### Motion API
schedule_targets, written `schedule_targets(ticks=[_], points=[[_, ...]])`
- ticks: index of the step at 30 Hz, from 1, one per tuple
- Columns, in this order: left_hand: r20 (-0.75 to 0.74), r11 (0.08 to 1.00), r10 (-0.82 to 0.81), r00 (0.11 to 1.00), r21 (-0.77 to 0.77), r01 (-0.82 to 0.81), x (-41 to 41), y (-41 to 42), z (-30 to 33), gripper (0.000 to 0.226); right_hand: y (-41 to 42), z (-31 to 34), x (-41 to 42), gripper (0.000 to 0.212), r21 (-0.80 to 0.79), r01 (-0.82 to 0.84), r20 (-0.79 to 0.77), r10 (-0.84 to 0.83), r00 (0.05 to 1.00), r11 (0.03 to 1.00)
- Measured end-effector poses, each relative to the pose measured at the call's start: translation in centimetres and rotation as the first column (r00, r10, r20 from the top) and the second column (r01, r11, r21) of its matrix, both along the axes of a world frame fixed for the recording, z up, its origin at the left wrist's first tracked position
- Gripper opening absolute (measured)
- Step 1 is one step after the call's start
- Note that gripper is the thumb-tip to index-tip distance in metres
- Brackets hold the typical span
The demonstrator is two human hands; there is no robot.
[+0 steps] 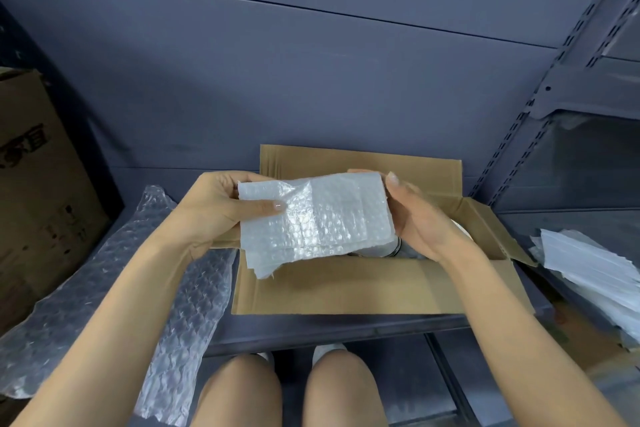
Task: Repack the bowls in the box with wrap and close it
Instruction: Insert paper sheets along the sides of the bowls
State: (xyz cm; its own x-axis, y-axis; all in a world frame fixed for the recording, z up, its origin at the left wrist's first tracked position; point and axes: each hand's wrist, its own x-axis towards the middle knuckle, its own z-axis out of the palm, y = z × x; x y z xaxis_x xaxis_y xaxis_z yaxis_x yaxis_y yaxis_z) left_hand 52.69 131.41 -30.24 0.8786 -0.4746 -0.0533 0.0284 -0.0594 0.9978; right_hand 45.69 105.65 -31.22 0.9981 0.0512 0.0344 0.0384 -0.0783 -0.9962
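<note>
Holding a folded bubble wrap sheet (317, 218) above the open cardboard box (363, 288), left hand (214, 208) at nine o'clock, right hand (415, 218) at three, fingers grasping its edges, probably readying padding for bowls.

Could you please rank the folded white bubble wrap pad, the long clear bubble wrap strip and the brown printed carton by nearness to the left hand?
From the left hand:
1. Folded white bubble wrap pad, gripped in it.
2. Long clear bubble wrap strip, just below-left.
3. Brown printed carton, far left.
</note>
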Motion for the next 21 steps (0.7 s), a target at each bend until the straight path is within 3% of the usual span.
schedule_targets(ticks=[2, 5, 6, 11, 15, 17, 21], points=[[0.014, 1.000, 0.020, 1.000, -0.018, -0.019, 0.0, 0.0, -0.1, 0.020, 0.3, 0.1, -0.1, 0.072, -0.025, 0.008, -0.036, -0.009, 0.999, 1.000], [0.047, 1.000, 0.011, 0.999, -0.016, -0.010, 0.0, 0.0, -0.2, 0.019, 0.6, 0.3, 0.0, 0.031, -0.092, 0.078, -0.056, -0.083, 0.995, 0.993], [0.058, 1.000, -0.009, 0.998, 0.008, 0.009, 0.1, 0.1, -0.4, 0.019, 0.5, 0.3, 0.1, 0.026, -0.119, 0.107, -0.054, -0.114, 0.992, 0.987], [0.074, 0.944, -0.228, 0.971, 0.260, 0.202, 0.5, 0.0, -0.6, 0.027, 0.8, 1.2, 0.3, 0.021, -0.264, 0.070, -0.041, -0.084, 0.996, 0.962], [0.084, 0.950, -0.246, 0.966, 0.218, 0.223, 0.0, -0.8, -0.3, 0.023, 1.4, 2.5, 0.7, 0.018, -0.340, 0.036, -0.006, -0.040, 0.999, 0.940], [0.068, 0.974, -0.185, 0.980, 0.143, 0.174, 0.0, -1.0, -0.5, 0.025, 1.8, 2.8, 0.9, 0.016, -0.282, 0.075, 0.038, -0.067, 0.997, 0.957], [-0.034, 0.996, -0.026, 0.999, -0.088, 0.023, -0.4, -1.5, -0.9, 0.027, 3.3, 2.1, 1.4, 0.021, 0.147, 0.158, 0.039, -0.165, 0.986, 0.976]])
